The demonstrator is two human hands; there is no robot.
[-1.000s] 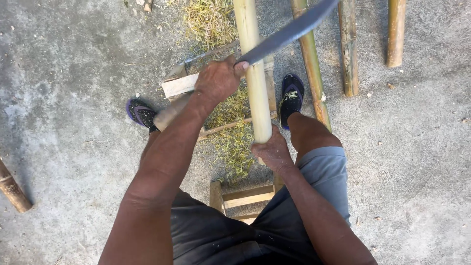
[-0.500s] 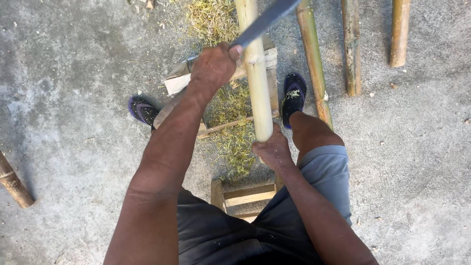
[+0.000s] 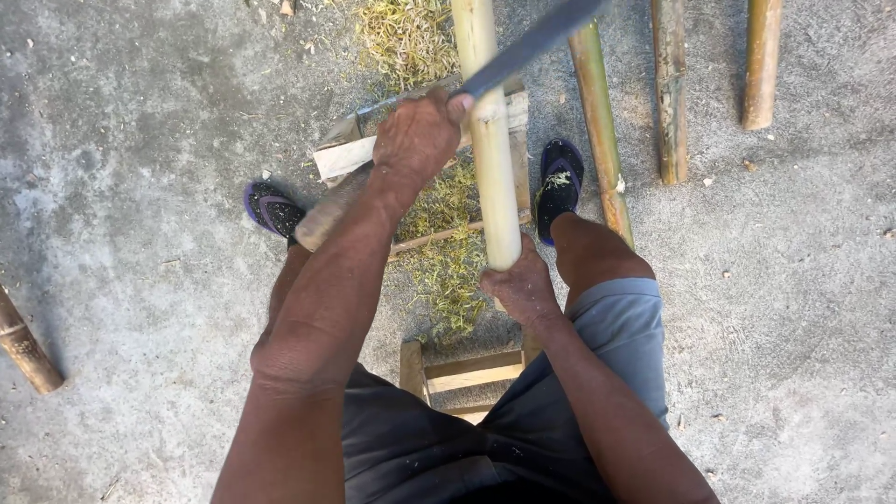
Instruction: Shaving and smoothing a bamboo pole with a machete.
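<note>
Seated low, the person has the left hand (image 3: pixel 420 140) closed on the handle of a long knife (image 3: pixel 532 42) — blade laid across a pale bamboo pole (image 3: pixel 490 140). Right hand (image 3: pixel 523 285) wraps its fingers round the pole's near end, between the two shoes. Shavings (image 3: pixel 448 261) litter the concrete floor (image 3: pixel 140 187) — more bamboo poles (image 3: pixel 672 93) lie to the right.

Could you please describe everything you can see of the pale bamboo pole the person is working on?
The pale bamboo pole is a straight, smooth, cream-yellow stalk with faint node rings. It runs from the top edge of the picture down between the person's feet, over a heap of shavings. The right hand grips its near end. The left hand holds a long dark blade that lies slantwise across the pole's upper part. Greener poles lie apart from it on the concrete.
</note>
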